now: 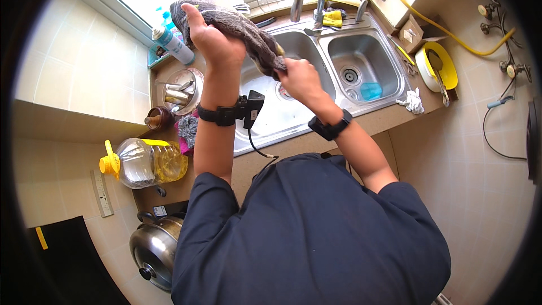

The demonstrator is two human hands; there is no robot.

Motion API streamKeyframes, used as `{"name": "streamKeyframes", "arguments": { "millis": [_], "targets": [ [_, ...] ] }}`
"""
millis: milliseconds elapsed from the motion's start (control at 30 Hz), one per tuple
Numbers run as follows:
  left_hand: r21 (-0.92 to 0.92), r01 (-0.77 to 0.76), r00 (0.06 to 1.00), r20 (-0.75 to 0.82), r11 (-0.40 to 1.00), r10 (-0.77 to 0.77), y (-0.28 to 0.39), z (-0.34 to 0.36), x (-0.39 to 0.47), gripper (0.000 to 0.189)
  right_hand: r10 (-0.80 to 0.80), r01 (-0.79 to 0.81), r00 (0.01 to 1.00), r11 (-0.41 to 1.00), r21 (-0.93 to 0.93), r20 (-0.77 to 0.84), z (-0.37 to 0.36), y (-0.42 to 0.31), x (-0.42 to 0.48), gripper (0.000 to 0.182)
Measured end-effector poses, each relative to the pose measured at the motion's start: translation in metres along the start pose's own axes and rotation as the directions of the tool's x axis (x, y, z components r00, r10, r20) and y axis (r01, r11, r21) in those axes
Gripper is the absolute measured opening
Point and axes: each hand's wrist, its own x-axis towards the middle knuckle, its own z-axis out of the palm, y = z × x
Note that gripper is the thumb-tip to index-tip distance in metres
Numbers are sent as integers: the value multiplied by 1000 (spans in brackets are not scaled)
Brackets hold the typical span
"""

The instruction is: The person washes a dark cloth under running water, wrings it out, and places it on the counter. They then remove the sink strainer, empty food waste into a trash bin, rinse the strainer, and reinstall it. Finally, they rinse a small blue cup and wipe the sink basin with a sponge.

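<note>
A grey striped cloth (237, 25) stretches bunched over the left part of a steel double-bowl sink. My left hand (216, 42) holds its upper end, thumb raised in front of the fabric and the other fingers hidden. Its narrow, twisted lower end is gripped in the fist of my right hand (301, 78), above the larger sink bowl (262, 114). Below the cloth, part of that bowl's drain (286, 92) shows. Each wrist wears a black strap; a small black device (254, 108) with a cable hangs from the left one.
A chrome faucet (319, 0) rises behind the sink. Left stand a spray can (173, 45), a plate with metal cups (180, 93), an oil bottle (148, 163) and a lidded pot (154, 250). Right are a blue piece (371, 91) in the smaller bowl, crumpled tissue (413, 101) and a yellow-rimmed basin (436, 67).
</note>
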Motion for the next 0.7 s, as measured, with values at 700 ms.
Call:
{"name": "streamKeyframes", "arguments": {
  "millis": [700],
  "targets": [
    [76, 73, 936, -351, 994, -42, 4, -24, 14, 42, 50, -130, 954, 957, 260, 294, -93, 3, 0, 23]
  ]
}}
